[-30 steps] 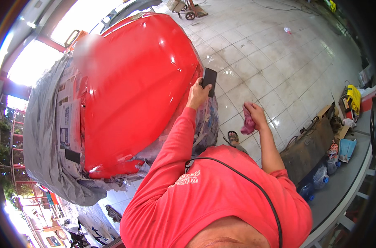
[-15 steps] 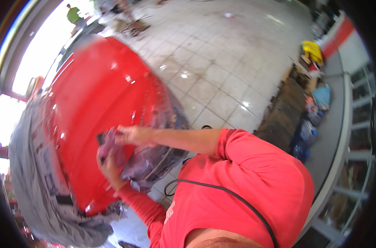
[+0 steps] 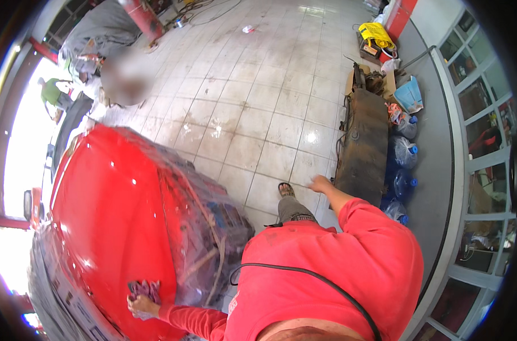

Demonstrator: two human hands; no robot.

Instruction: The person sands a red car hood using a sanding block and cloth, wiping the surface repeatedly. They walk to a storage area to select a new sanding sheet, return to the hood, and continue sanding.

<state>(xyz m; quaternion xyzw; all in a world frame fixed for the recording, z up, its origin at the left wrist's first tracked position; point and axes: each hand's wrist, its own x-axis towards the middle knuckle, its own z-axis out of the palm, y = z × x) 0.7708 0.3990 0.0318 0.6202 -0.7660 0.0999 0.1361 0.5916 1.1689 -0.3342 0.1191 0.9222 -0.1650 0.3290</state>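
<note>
My left hand is closed on a crumpled purple-grey cloth over the glossy red car hood. A dark edge shows at the cloth, too small to make out. Over the tiled floor, away from the car, my right hand hangs with its fingers loosely apart and nothing visible in it. Crinkled clear plastic sheeting covers the car's front beside the hood, with a strip running across it. A grey cover lies along the hood's far left side.
A long dark metal tank lies by the right wall, beside large blue water bottles and a light-blue container. Farther back is a yellow bag. A person in green stands far left. A black cable crosses my chest.
My right hand has left the cloth and swung out to the right. My left hand keeps the cloth, now lower in view on the hood. The view has shifted, showing my foot.
</note>
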